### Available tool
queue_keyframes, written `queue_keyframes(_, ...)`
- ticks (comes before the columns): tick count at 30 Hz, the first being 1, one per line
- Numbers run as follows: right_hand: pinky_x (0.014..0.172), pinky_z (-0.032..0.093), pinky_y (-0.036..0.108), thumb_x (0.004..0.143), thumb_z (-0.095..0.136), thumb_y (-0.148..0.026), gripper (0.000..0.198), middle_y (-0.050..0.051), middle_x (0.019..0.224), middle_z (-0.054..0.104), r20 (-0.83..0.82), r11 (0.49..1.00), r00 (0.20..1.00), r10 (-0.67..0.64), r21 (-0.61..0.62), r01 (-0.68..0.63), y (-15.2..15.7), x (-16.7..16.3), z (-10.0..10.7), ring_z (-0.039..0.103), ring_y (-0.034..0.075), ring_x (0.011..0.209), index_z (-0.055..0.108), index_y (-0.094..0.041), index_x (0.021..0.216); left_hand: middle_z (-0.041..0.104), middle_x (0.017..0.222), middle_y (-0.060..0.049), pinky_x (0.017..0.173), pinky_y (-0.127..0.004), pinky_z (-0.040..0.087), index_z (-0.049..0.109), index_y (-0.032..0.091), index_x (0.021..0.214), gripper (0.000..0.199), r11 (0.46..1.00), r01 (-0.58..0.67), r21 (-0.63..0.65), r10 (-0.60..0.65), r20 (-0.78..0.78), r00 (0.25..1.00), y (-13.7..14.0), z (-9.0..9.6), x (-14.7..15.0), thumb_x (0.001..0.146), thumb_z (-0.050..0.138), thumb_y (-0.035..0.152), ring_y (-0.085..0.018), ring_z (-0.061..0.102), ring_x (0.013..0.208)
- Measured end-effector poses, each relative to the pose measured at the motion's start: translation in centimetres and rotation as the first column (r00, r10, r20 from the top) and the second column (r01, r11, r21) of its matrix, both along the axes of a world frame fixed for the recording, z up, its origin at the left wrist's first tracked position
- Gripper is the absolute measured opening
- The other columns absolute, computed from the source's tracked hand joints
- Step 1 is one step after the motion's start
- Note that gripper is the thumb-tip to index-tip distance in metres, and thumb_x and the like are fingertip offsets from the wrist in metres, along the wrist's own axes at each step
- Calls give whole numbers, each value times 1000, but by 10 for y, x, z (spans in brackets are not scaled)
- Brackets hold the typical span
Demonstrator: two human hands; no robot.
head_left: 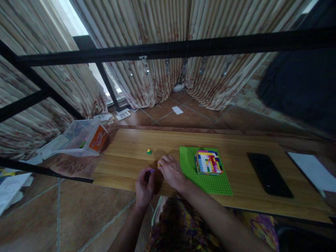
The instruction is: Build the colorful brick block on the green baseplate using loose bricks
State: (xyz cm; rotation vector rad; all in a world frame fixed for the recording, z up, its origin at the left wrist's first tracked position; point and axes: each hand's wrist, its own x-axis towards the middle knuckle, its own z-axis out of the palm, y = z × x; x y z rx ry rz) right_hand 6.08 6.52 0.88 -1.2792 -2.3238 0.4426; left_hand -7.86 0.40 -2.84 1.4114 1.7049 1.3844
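Observation:
Between the thumb and finger of my left hand (144,187) is a small purple brick (152,170). My right hand (172,171) is just to its right, fingers curled down near the tabletop and pinching a yellow brick (159,165), mostly covered by the fingertips. Beyond both hands, a small green and yellow brick piece (149,151) rests on the wooden table. A green baseplate (187,157) lies to the right of my right hand. On it stands a low rectangular block of many-coloured bricks (209,162).
A clear plastic bin (78,138) with an orange label stands beyond the table's left end. Toward the right lie a black flat device (270,175) and white paper (312,169). A black metal bar (168,48) crosses above, in front of striped curtains (162,21).

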Motion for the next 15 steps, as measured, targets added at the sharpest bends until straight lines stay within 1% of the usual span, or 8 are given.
queue_keyframes(3, 83, 44, 33, 93, 52, -18, 10, 5, 89, 64, -172, 999, 984, -48, -16, 46, -9, 6, 15, 56, 21, 89, 61, -20, 91, 67, 87, -3, 79, -28, 51, 62, 18, 95, 23, 1000, -14, 6, 14, 12, 1000, 1, -2, -1, 82, 59, 38, -17, 64, 84)
queue_keyframes(5, 82, 46, 31, 94, 48, -19, 13, 5, 90, 66, -305, 996, 948, -85, -32, 79, -19, 17, 27, 59, 19, 88, 61, -20, 95, 67, 87, -4, 78, -28, 51, 62, 18, 94, 25, 1000, -20, -3, 20, 6, 1000, 1, -2, -2, 81, 60, 39, -17, 64, 83)
queue_keyframes(7, 81, 47, 30, 95, 47, -21, 17, 5, 93, 68, -413, 990, 900, -141, -49, 132, -28, 33, 39, 61, 18, 88, 62, -21, 100, 67, 87, -4, 77, -28, 52, 62, 18, 93, 26, 1000, -18, -18, 18, 5, 1000, 2, -2, -3, 80, 61, 40, -17, 64, 82)
queue_keyframes(9, 82, 49, 30, 95, 47, -24, 20, 5, 98, 69, -483, 976, 849, -215, -73, 205, -37, 57, 49, 63, 17, 91, 63, -22, 106, 67, 88, -4, 79, -29, 52, 62, 18, 93, 27, 1000, 0, -30, 1, 18, 1000, 3, -2, -3, 79, 62, 41, -18, 64, 84)
queue_keyframes(11, 83, 50, 31, 94, 49, -28, 21, 5, 100, 70, -531, 944, 784, -321, -112, 311, -41, 87, 54, 65, 18, 93, 65, -23, 106, 67, 90, -4, 81, -29, 52, 62, 18, 94, 27, 999, 13, -39, -12, 27, 1000, 3, -4, -5, 79, 62, 41, -18, 64, 86)
queue_keyframes(12, 82, 50, 31, 93, 49, -31, 22, 5, 101, 71, -552, 920, 742, -381, -143, 366, -42, 103, 53, 65, 19, 93, 66, -23, 106, 67, 90, -4, 82, -29, 52, 62, 19, 94, 28, 999, 14, -43, -13, 27, 1000, 3, -5, -6, 79, 62, 42, -18, 64, 87)
queue_keyframes(13, 80, 51, 31, 92, 50, -34, 24, 5, 100, 71, -566, 891, 696, -441, -184, 415, -42, 121, 52, 66, 19, 90, 66, -23, 107, 67, 90, -4, 82, -30, 52, 62, 19, 94, 28, 999, 14, -48, -13, 23, 1000, 4, -7, -6, 79, 62, 42, -19, 65, 87)
queue_keyframes(15, 72, 52, 31, 90, 52, -40, 29, 7, 96, 72, -601, 815, 571, -559, -271, 513, -38, 154, 44, 66, 20, 81, 67, -20, 103, 67, 91, -4, 83, -30, 52, 62, 19, 94, 29, 999, 7, -54, -7, 7, 1000, 4, -9, -8, 78, 63, 43, -19, 65, 88)
